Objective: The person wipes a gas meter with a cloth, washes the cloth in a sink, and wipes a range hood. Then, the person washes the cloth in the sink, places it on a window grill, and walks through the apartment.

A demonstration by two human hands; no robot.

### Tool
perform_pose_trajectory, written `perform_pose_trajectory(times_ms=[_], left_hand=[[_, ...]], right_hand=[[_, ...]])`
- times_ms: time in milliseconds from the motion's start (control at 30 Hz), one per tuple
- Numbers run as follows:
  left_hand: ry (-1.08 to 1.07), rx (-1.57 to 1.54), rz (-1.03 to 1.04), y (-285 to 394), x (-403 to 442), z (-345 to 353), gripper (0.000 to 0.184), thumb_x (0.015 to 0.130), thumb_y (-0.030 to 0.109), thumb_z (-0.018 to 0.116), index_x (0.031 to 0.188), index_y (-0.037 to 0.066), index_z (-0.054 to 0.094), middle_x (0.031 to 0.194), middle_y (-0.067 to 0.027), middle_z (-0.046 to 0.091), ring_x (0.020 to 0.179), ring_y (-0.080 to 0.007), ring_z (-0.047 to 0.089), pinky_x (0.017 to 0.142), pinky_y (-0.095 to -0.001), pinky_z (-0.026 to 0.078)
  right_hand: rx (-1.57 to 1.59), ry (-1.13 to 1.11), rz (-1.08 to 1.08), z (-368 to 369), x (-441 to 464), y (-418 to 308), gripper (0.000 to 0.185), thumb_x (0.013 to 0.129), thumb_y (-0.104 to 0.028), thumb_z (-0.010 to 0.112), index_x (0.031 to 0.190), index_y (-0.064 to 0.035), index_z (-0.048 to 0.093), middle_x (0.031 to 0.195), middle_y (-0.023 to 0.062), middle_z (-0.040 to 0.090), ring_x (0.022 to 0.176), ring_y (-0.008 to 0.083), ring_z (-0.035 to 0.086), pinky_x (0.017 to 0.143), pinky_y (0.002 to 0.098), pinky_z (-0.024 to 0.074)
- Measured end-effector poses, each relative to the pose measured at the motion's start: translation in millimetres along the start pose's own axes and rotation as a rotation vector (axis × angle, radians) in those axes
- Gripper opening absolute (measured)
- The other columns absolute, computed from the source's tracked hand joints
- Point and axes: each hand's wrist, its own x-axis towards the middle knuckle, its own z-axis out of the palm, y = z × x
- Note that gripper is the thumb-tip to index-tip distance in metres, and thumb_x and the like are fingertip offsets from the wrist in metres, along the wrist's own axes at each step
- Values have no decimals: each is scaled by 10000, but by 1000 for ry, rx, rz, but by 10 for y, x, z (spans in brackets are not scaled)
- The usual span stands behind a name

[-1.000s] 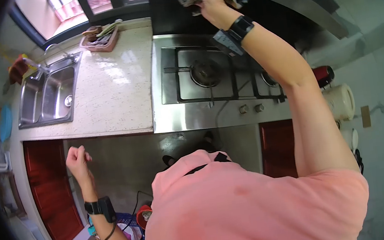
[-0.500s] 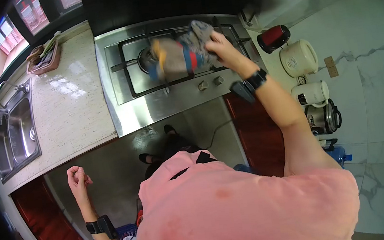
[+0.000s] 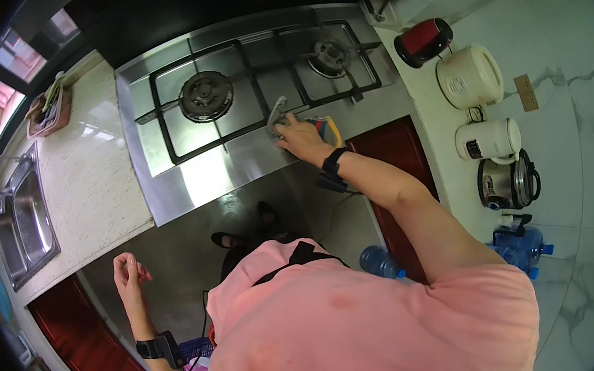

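Observation:
My right hand (image 3: 301,141) is closed on a cloth (image 3: 327,129) at the front edge of the gas stove (image 3: 243,164), near the knobs. Bunched grey fabric sticks out past my fingers, and a yellow, red and blue patterned part shows behind the hand. Part of the cloth is hidden under my palm. Behind it are the left burner (image 3: 206,97) and the smaller right burner (image 3: 330,58), each inside a black pan support. My left hand (image 3: 129,270) hangs over the floor, left of my body, its fingers curled in with nothing visible in them.
Left of the stove runs a pale counter (image 3: 96,186) with a steel sink (image 3: 32,223) and a pink basket (image 3: 51,114). Along the right stand a red kettle (image 3: 425,42), a cream cooker (image 3: 470,76), a white kettle (image 3: 486,140) and a steel pot (image 3: 505,180). Water bottles (image 3: 379,260) stand lower down.
My right hand has brought the cloth from over the burners down to the stove's front edge, uncovering both burners. The view has shifted slightly. My left hand stays curled at my side.

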Motion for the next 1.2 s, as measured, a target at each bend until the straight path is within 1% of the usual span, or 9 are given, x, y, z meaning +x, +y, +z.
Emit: perform_pose_trajectory(times_ms=[100,200,300,400,500,600,800,1000,1200], left_hand=[[18,35,-29,35,-54,275,220,920,297,483,929,78,473,615,11,426,525,-70,439,484,-197,387],[11,14,-56,33,-83,408,266,933,327,444,944,63,468,602,4,415,526,-77,441,481,-211,374],[31,24,-53,-45,-107,395,284,938,342,427,950,61,468,610,-4,432,515,-83,453,476,-216,396],[56,53,-80,-98,-132,360,282,940,341,422,950,63,470,614,-5,436,512,-83,454,479,-215,403],[72,63,-104,-102,-147,392,289,937,349,425,949,64,471,615,-6,438,515,-83,459,482,-215,404],[57,52,-101,-64,-180,468,298,932,361,434,941,65,475,615,-4,439,520,-81,464,484,-214,404],[63,38,-86,-87,-289,451,312,926,372,443,933,63,482,615,-3,440,527,-81,468,485,-210,397],[145,19,-114,-235,-405,257,329,923,374,448,924,49,495,611,-3,436,516,-83,462,472,-215,384],[189,-4,-126,-344,-447,165,325,922,371,453,922,49,499,604,-2,429,508,-85,454,463,-217,379]], right_hand=[[6,25,-88,-34,-27,19,239,769,-267,619,929,-104,551,965,177,487,749,329,581,651,382,491],[-30,83,-31,-37,-128,-87,190,772,-225,609,916,-112,559,1023,184,475,820,323,551,639,383,491],[-78,273,-78,97,-185,-54,179,776,-197,597,941,-131,578,1081,184,457,908,324,493,686,403,470],[-120,269,-176,110,-346,7,229,769,-185,596,993,-141,585,1141,186,434,957,330,453,764,422,432],[44,249,-140,28,-422,-58,247,757,-180,602,998,-129,599,1173,175,418,977,338,427,812,426,398],[144,349,-77,30,-409,-140,186,724,-148,633,903,-101,613,1193,161,408,973,338,425,831,421,396],[325,358,28,54,-420,-97,150,656,-97,694,765,-67,597,1181,154,447,997,354,435,873,404,390],[532,441,122,-414,-431,85,157,642,-114,711,727,-31,609,1049,172,568,922,354,552,788,389,453],[373,724,205,-1047,-539,488,123,699,-121,670,730,-13,620,1065,203,551,941,340,550,787,385,447]])
